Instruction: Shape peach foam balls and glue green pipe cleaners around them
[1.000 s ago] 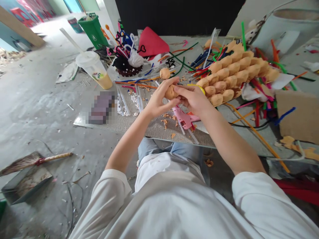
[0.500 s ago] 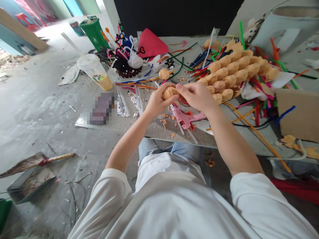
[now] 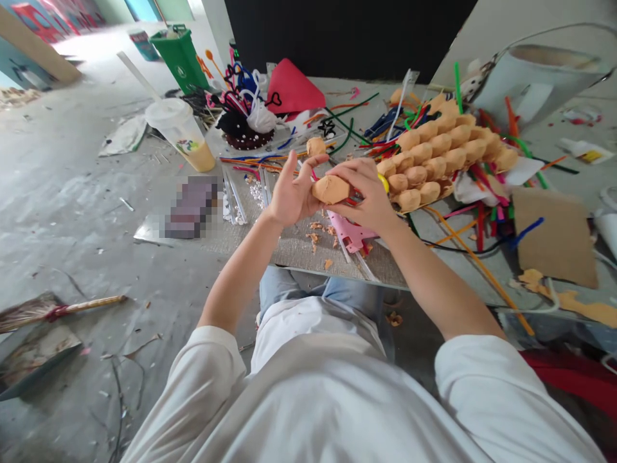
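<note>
In my right hand [image 3: 364, 193], the fingers and thumb close around a tan, egg-shaped lump [image 3: 330, 190] with a rough surface. My left hand [image 3: 295, 196] is spread beside its left end, fingers apart and pointing up; whether the palm touches it is hard to tell. Beneath my right hand lies a pink glue gun [image 3: 348, 231], partly hidden by that hand. Something with a yellow rim [image 3: 384, 183] peeks out behind my right fingers. Another tan lump [image 3: 315, 146] rests just beyond my left fingertips. To the right is a tray of similar tan lumps [image 3: 429, 154].
Colourful pipe cleaners [image 3: 475, 225] are strewn across the table's right side. A drink cup [image 3: 180, 135] with a straw and a blurred-out dark rectangle [image 3: 190, 206] are on the left. White beads [image 3: 255, 190] and clear sticks [image 3: 234, 196] lie nearby. Cardboard [image 3: 554, 238] is at right.
My left hand has let go of the lump and spread its fingers. My right hand has taken hold of the lump, which now shows more of its side. The view has shifted slightly right.
</note>
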Demonstrator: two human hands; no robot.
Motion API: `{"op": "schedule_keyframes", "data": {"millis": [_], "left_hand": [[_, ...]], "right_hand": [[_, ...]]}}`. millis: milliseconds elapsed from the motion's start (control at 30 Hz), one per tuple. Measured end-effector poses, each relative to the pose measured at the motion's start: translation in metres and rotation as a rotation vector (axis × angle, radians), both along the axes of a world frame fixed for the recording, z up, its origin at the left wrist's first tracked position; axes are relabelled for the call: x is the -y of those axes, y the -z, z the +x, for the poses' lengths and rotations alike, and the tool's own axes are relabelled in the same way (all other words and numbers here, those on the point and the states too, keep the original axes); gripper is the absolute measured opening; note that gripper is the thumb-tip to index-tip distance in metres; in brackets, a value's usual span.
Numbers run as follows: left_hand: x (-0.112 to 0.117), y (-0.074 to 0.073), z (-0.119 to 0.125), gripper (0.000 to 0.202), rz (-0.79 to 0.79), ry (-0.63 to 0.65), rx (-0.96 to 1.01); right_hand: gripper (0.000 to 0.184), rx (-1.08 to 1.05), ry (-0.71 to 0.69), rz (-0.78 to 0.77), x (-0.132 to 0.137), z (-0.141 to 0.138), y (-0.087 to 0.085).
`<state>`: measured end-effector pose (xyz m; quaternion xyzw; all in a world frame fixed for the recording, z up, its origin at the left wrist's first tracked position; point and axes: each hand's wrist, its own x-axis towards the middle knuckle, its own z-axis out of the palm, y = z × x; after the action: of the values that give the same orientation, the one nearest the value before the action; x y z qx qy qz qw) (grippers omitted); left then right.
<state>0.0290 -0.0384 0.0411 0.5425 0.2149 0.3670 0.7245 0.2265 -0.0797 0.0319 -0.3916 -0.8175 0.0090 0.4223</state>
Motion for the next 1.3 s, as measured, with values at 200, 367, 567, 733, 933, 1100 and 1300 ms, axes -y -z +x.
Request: {"op": "schedule_keyframes", "data": {"millis": [200,367,567,733,933,1100,1300], "left_hand": [[0.009,-0.003,-0.001,0.071,-0.036,-0.037,0.101],[0.03,0.01,0.022,0.062,0.191,-0.211,0.159],[0.059,0.007,0.012,0.051,0.35,-0.252,0.194],[0.084,0.004,-0.009,0.054,0.429,-0.048,0.165],[0.102,0.009,-0.008,0.065,0.418,-0.138,0.172],[0.109,0.017,0.003,0.059,0.431,-0.157,0.248],[0.106,0.042,0.015,0.055,0.584,-0.323,0.309]], "right_hand": [[0.051,-0.09,0.143,0.164,0.008,-0.001,-0.005],[0.047,-0.025,0.2,0.334,0.011,-0.012,-0.002],[0.074,0.044,-0.053,0.239,0.05,-0.017,-0.023],[0.079,-0.068,-0.188,0.159,0.084,-0.013,-0.033],[0.055,-0.406,-0.275,-0.142,0.095,-0.019,-0.019],[0.028,-0.548,-0.162,-0.16,0.102,-0.032,-0.018],[0.019,-0.685,-0.258,-0.306,0.106,-0.04,-0.026]]}}
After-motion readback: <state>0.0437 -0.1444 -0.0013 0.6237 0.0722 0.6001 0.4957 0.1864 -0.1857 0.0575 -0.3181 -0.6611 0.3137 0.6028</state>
